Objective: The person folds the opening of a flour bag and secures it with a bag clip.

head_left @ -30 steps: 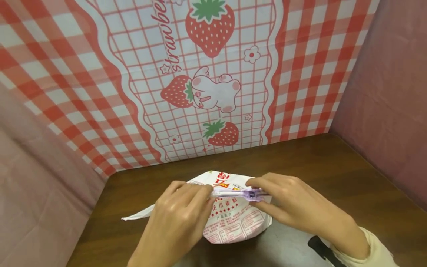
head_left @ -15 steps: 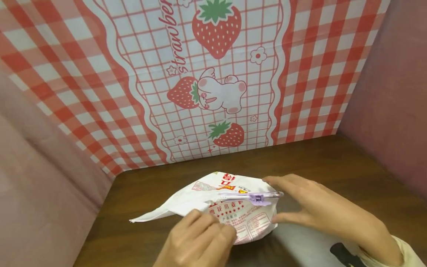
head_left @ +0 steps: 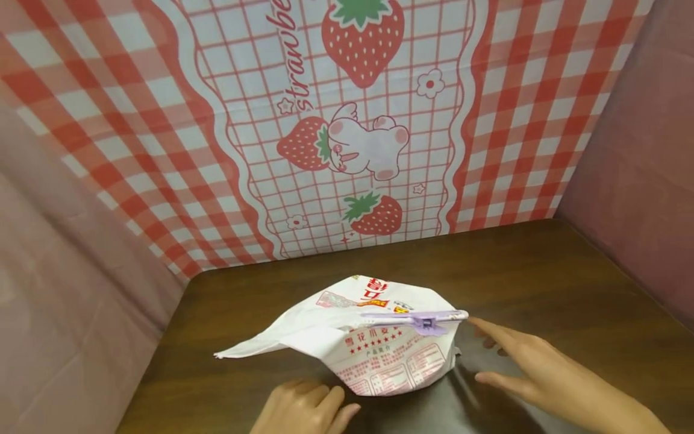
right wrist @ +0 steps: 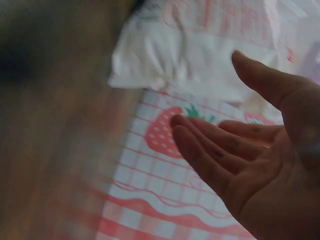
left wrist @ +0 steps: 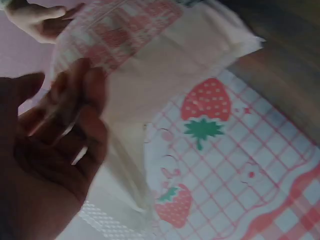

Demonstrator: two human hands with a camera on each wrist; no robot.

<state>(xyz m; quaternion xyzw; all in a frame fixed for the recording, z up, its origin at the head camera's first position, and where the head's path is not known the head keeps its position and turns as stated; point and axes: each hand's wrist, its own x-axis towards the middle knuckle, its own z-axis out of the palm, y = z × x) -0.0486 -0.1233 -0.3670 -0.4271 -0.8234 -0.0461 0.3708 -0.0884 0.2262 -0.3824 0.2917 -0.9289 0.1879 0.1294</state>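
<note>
A white flour bag (head_left: 390, 358) with red print stands on the brown table, its loose top corner stretching out to the left. Across its folded upper part lies a pale purple bag clip (head_left: 428, 324). My left hand (head_left: 303, 408) is below and left of the bag, fingers loosely curled and holding nothing. My right hand (head_left: 534, 367) is to the right, fingers extended, its index fingertip close to the clip's end; whether they touch I cannot tell. The left wrist view shows the bag (left wrist: 145, 75) beyond the curled fingers, and in the right wrist view the bag (right wrist: 200, 60) lies past the spread hand.
A strawberry-patterned checked cloth (head_left: 368, 138) hangs behind the dark wooden table (head_left: 520, 265). Pink curtains (head_left: 70, 271) flank it on the left and the right. A greyish patch shows on the table in front of the bag.
Both hands have let go of the clip and bag. The left has moved down towards the near edge, the right outward to the right. The clip stays across the bag.
</note>
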